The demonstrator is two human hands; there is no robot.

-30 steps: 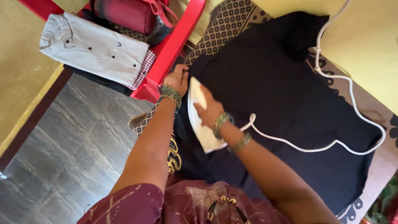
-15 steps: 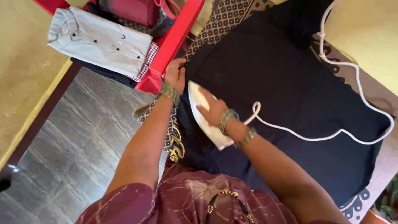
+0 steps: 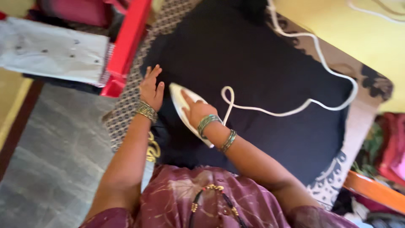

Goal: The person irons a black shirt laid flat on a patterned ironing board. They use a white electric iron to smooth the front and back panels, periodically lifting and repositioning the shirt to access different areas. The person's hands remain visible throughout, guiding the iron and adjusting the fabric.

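A dark navy garment point(image 3: 261, 71) lies spread over a patterned cloth point(image 3: 126, 114) on a raised surface. My right hand point(image 3: 195, 110) grips the handle of a white iron point(image 3: 179, 99), which rests on the garment's left part. The iron's white cord point(image 3: 295, 110) loops beside my wrist and runs right, then up toward the wall. My left hand point(image 3: 152, 88) lies flat, fingers spread, on the garment's left edge just beside the iron's tip.
A red plastic chair point(image 3: 126, 46) stands at upper left, holding a folded pale grey shirt point(image 3: 55, 55) and a red bag point(image 3: 80, 10). Grey stone floor point(image 3: 50, 160) lies at left. Colourful clothes point(image 3: 388, 143) and an orange edge point(image 3: 371, 190) sit at right.
The view has swung, shifting everything left and blurring it. My left hand opened flat on the garment's edge. The iron stays under my right hand on the garment.
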